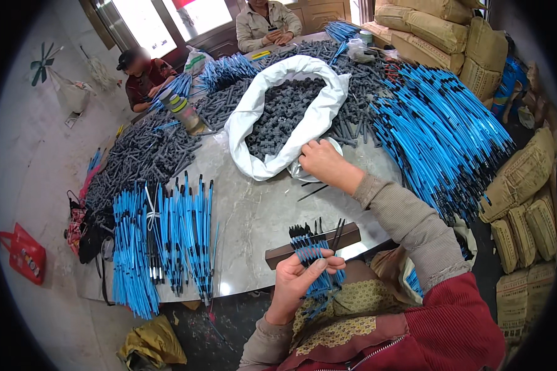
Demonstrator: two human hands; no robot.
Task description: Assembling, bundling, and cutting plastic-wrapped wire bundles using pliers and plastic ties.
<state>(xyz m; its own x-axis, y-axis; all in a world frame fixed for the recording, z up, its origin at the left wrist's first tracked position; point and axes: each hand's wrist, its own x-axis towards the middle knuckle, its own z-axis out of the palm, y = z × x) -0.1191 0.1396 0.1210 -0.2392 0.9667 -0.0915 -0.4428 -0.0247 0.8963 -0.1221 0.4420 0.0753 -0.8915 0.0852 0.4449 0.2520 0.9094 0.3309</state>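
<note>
Blue rods [323, 284] in closed left grip [294, 282]

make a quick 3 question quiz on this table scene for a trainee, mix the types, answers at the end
1. True or false: the left hand holds a bunch of slim blue rods with black tips.

2. What fills the round white sack with a thick rolled rim?
A) slim blue rods
B) small dark grey pieces
C) red beads

3. Fill in the blank with "near" or "far": the right hand is by the ____ side of the white sack, as the person sits.

Key: 1. True; 2. B; 3. near
</note>
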